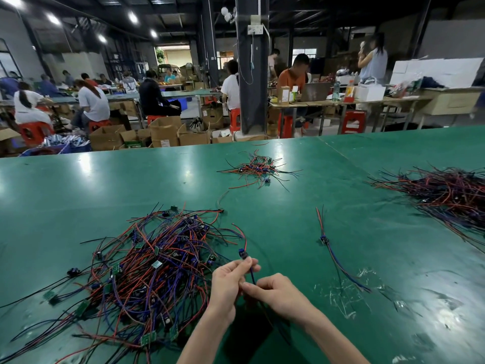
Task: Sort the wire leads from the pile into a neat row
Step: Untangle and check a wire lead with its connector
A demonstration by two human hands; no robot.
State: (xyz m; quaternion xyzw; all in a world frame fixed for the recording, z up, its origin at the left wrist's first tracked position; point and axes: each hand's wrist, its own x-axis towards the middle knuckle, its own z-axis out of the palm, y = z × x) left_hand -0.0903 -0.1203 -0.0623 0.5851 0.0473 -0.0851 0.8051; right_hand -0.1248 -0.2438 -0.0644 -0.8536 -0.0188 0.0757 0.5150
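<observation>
A tangled pile of red, blue and black wire leads (147,269) with small green boards lies on the green table at the near left. My left hand (228,282) pinches one wire lead (244,254) just below its small dark component, red and blue strands curling up from it. My right hand (275,292) grips the same lead's lower wires, close under the left hand. One straightened lead (325,240) lies alone on the table to the right of my hands.
A small heap of leads (258,166) sits at the table's far middle. A large dark heap (446,195) spreads at the far right. Scraps of clear tape (343,292) stick to the green table (288,211) at the near right. Seated people work at benches beyond.
</observation>
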